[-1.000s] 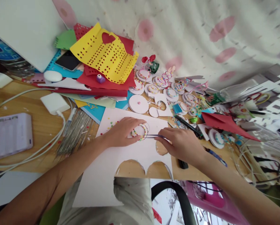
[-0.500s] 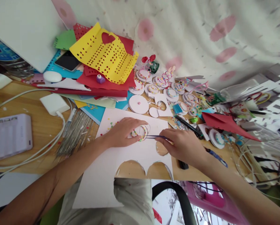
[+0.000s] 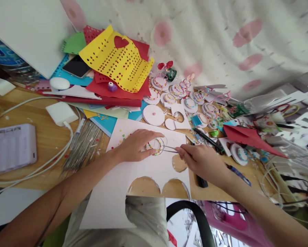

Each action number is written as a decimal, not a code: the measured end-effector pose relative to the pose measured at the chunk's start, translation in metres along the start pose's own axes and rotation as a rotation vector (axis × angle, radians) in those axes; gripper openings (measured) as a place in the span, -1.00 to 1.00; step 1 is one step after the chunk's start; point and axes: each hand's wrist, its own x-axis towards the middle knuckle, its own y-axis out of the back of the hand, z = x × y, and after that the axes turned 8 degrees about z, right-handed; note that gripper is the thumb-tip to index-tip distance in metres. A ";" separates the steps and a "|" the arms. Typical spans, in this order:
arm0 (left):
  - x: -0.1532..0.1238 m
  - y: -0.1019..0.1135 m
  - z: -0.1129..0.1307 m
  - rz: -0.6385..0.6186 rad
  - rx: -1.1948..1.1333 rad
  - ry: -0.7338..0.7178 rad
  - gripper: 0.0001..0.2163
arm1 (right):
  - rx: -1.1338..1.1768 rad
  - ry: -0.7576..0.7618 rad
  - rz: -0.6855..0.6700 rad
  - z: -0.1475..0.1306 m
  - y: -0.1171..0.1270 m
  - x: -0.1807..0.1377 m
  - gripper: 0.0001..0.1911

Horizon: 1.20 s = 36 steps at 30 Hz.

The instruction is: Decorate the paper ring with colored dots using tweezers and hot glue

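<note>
Thumb and fingers of my left hand (image 3: 137,145) are curved round a small ring set with coloured bits (image 3: 158,147), steadying it on a white sheet of card (image 3: 143,168). A thin loose loop shows at the ring's right side. In my right hand (image 3: 198,156) is a pair of tweezers (image 3: 171,150), gripped near its rear end. Its slim tips point left and reach the ring's right edge, slightly apart. Whether they hold anything is too small to tell. Small coloured dots (image 3: 122,137) lie on the card beyond my left hand.
Several white discs with coloured rings (image 3: 178,91) crowd the back of the table. Punched yellow paper (image 3: 117,61) tops a paper pile. Thin metal strips (image 3: 80,147), a white charger (image 3: 61,114) and cables lie left. A blue-handled tool (image 3: 238,174) and red paper (image 3: 249,137) lie right.
The tweezers' arms have spread a little, where they were pressed together before. My right hand has shifted slightly right. My left hand stays on the ring.
</note>
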 end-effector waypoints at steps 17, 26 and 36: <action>0.000 -0.003 -0.002 -0.010 0.014 0.076 -0.20 | 0.602 0.093 0.238 0.005 -0.015 0.009 -0.71; 0.000 -0.006 -0.006 0.011 0.039 0.058 -0.37 | 0.441 0.445 0.268 -0.008 -0.033 0.015 -0.73; 0.001 -0.002 -0.003 -0.022 0.066 0.029 -0.52 | 0.399 0.474 0.266 0.002 -0.027 0.021 -0.74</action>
